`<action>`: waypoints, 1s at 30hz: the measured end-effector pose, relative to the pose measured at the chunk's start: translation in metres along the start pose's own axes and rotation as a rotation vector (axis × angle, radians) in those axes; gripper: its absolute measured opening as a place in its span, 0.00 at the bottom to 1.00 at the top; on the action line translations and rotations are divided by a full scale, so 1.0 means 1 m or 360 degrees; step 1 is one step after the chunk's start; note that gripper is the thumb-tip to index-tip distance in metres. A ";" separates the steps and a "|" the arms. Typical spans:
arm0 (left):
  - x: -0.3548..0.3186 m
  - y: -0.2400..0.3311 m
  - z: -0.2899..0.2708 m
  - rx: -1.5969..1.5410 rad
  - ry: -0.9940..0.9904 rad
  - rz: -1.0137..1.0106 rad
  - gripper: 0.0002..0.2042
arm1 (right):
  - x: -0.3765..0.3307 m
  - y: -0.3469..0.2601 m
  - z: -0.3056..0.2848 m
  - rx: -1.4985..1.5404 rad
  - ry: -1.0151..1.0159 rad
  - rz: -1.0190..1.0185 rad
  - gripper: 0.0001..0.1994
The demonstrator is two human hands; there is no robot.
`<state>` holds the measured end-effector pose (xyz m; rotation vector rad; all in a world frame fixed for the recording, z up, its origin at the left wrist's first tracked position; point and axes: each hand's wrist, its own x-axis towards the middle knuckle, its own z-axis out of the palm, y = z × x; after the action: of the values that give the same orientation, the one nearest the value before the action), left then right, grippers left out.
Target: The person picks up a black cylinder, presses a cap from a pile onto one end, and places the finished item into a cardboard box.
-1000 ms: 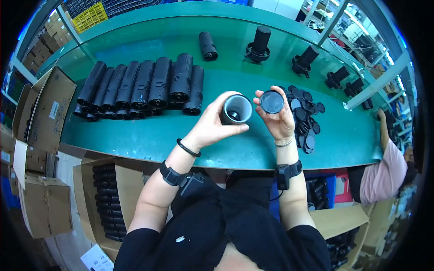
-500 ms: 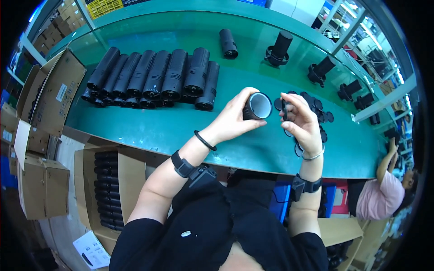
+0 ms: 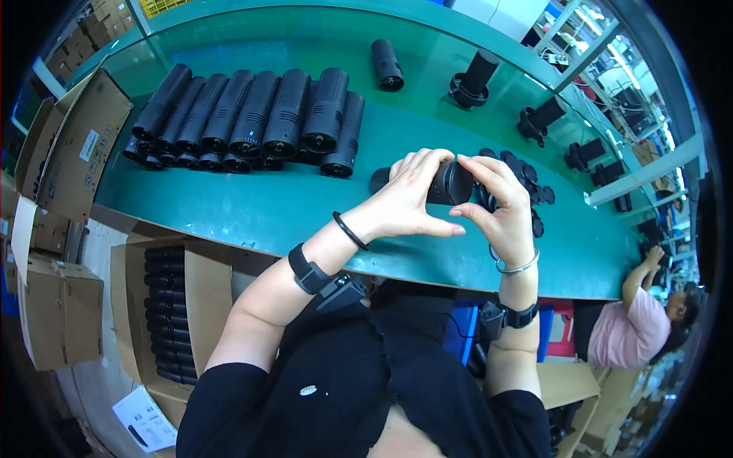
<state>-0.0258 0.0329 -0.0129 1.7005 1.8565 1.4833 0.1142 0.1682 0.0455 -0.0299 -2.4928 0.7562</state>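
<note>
A black cylindrical housing [image 3: 438,188] lies across my left hand [image 3: 408,191], its rear end showing on the far side of the wrist. My left fingers wrap over its top, while the thumb stretches out below. At the housing's right end sits a round black cap [image 3: 460,183], covering the opening. My right hand [image 3: 500,200] pinches the cap's edge between index fingertip and thumb. Beside and partly behind that hand lie several loose black round caps [image 3: 527,172] on the green table [image 3: 229,206].
Black cylinders [image 3: 252,114] are stacked at the left of the table, with a single cylinder [image 3: 387,65] farther back. Several flanged black parts [image 3: 475,80] stand along the far right. An open carton [image 3: 164,305] holds black cylinders below the edge. A person in pink [image 3: 630,328] works at right.
The housing's open end, with its pale inside showing, has turned toward my right hand. The cap from my right hand is now against that end. My hands have come together.
</note>
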 end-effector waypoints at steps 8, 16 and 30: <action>0.000 -0.007 0.006 0.0011 0.0020 -0.0031 0.41 | 0.000 0.000 0.004 -0.0033 0.0050 0.0076 0.30; -0.002 -0.007 0.007 -0.0011 0.0091 -0.0004 0.31 | 0.002 -0.007 0.004 -0.0145 -0.0007 -0.0017 0.28; -0.004 -0.006 0.004 -0.0061 0.0101 -0.0033 0.29 | 0.008 -0.025 0.004 -0.0222 -0.0056 0.0093 0.29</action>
<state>-0.0251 0.0326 -0.0215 1.6300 1.8585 1.5718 0.1085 0.1469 0.0598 -0.1412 -2.5839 0.6096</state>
